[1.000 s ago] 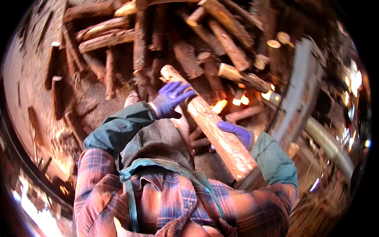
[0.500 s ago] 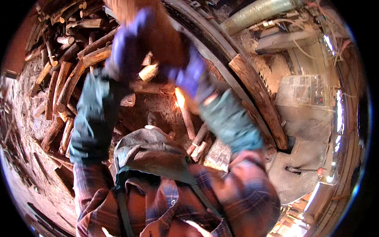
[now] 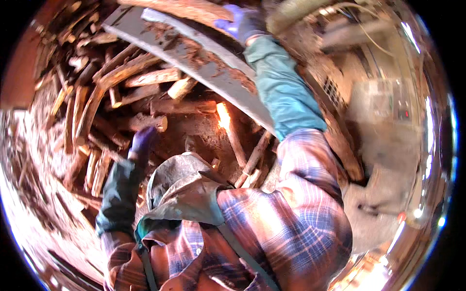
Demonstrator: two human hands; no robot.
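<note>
While the right hand (image 3: 241,23) in its purple glove is stretched up and clamped on a long log (image 3: 182,8) at the top edge, above the grey curved rim (image 3: 213,72) of the fire pit, I'd steady that log and feed it in slow so it clears the rim. Left hand (image 3: 141,141) hangs low by the woodpile (image 3: 97,97), can't tell if it's open or shut. Flame (image 3: 224,116) burns right below, and loose sticks (image 3: 247,160) crowd the opening, so watch the sleeve (image 3: 281,92).
</note>
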